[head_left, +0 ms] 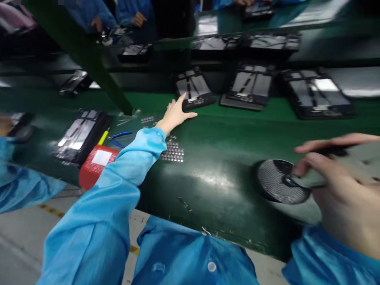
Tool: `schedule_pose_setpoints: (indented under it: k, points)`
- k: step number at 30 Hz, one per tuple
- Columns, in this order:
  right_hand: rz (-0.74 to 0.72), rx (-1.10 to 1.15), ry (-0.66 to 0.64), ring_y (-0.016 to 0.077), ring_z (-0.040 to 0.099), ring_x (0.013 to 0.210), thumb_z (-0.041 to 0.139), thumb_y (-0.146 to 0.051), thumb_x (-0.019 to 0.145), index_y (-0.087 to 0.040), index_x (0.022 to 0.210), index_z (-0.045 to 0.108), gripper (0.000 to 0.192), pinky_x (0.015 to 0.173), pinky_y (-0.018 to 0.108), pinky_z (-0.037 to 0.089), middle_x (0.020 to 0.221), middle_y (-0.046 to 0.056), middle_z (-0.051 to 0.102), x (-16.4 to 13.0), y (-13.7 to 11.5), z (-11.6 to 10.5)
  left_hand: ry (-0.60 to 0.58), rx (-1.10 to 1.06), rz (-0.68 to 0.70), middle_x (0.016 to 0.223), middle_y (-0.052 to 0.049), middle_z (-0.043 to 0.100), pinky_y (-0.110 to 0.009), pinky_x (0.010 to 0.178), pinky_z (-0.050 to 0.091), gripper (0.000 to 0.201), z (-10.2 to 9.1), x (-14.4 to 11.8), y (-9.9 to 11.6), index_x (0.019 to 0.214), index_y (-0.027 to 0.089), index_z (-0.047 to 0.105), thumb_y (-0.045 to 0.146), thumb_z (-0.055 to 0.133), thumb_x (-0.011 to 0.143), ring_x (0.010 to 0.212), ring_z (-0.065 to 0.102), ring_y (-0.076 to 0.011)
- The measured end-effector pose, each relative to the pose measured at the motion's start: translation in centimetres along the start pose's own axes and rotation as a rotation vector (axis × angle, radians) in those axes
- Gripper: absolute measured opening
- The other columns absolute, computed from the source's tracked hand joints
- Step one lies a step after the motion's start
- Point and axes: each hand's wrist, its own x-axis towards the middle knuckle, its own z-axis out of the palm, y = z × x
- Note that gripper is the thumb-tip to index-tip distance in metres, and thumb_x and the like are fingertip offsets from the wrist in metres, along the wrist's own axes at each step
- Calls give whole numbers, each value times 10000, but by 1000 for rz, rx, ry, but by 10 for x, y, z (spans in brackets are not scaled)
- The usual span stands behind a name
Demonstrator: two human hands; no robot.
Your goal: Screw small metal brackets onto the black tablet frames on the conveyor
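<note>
A: What is the place?

B: A green bench (213,158) in a workshop, with other workers in blue at the far side.

A: And near the person?

B: The right hand (341,190) is closest. It grips a flat grey part (341,166) beside a round black disc (279,182).

A: The left?

B: The left hand (175,114) reaches farther, fingers spread and holding nothing, its fingertips touching a black tray (194,89). The tray lies just beyond the hand, long axis pointing away. More trays sit to its right.
</note>
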Motion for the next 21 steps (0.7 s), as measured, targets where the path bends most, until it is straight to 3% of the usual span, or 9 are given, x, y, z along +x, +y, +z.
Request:
schedule_pose_setpoints:
  k: [2, 4, 7, 10, 13, 15, 16, 18, 21]
  points:
    - [-69, 67, -71, 206, 557, 485, 988, -222, 593, -190, 955, 719, 453, 394, 309, 416, 848, 99, 721, 13, 8, -4, 37, 41, -90, 1722, -299, 619, -704, 1466, 197, 866, 24, 28, -5, 1484, 116, 770, 174, 1124, 695, 1736, 419, -549]
    - [-119, 125, -75, 186, 486, 415, 1008, -283, 595, -195, 956, 686, 492, 336, 281, 335, 776, 63, 691, 24, 16, -8, 61, 54, -87, 1748, -315, 580, -660, 1473, 215, 769, 27, 41, -10, 1508, 84, 760, 149, 1053, 801, 1743, 421, -526]
    - [-174, 171, -74, 154, 444, 381, 1033, -343, 646, -194, 1017, 689, 527, 307, 257, 299, 767, 37, 691, 28, 25, -13, 96, 33, -29, 1718, -247, 641, -572, 1483, 259, 684, 5, 42, -13, 1529, 80, 757, 243, 989, 907, 1709, 497, -448]
    - [-240, 216, -76, 132, 422, 369, 1044, -381, 680, -195, 1007, 659, 539, 290, 251, 289, 764, 15, 689, 25, 28, -15, 97, -46, 67, 1552, -92, 792, -569, 1443, 378, 733, -27, 16, -2, 1486, 130, 785, 501, 1005, 893, 1536, 674, -375]
    - [-313, 242, -76, 113, 387, 356, 1047, -448, 706, -199, 988, 607, 579, 278, 242, 285, 731, -14, 652, 22, 31, -18, 129, -84, 96, 1391, 0, 858, -675, 1248, 589, 734, -51, -53, 21, 1549, 265, 776, 725, 850, 982, 1222, 834, -366]
    - [-347, 242, -49, 118, 466, 406, 1047, -448, 720, -198, 1003, 610, 577, 289, 227, 312, 753, -19, 643, 22, 33, -20, 83, -21, 100, 1473, 42, 839, -662, 1291, 593, 556, -58, -117, 34, 1593, 393, 768, 588, 785, 1073, 1335, 816, -383]
    - [-361, 241, -32, 120, 501, 434, 1039, -425, 729, -198, 1007, 613, 557, 293, 219, 314, 762, -21, 638, 21, 34, -21, 68, 27, 153, 1595, 86, 777, -641, 1354, 560, 534, -59, -150, 38, 1607, 470, 754, 475, 785, 1074, 1476, 751, -390]
    - [-375, 234, -10, 115, 509, 446, 1016, -376, 751, -198, 1012, 616, 510, 294, 212, 298, 761, -29, 627, 20, 35, -23, -37, 164, 232, 1756, 182, 625, -594, 1450, 479, 719, -51, -214, 39, 1689, 640, 609, 351, 789, 1056, 1676, 589, -376]
    - [-370, 223, 15, 107, 505, 455, 1027, -382, 763, -195, 1008, 615, 515, 295, 200, 288, 750, -36, 607, 19, 36, -25, -167, 301, 246, 1937, 246, 285, -564, 1389, 576, 909, -27, -285, 31, 1768, 726, 399, 207, 688, 1080, 1681, 579, -372]
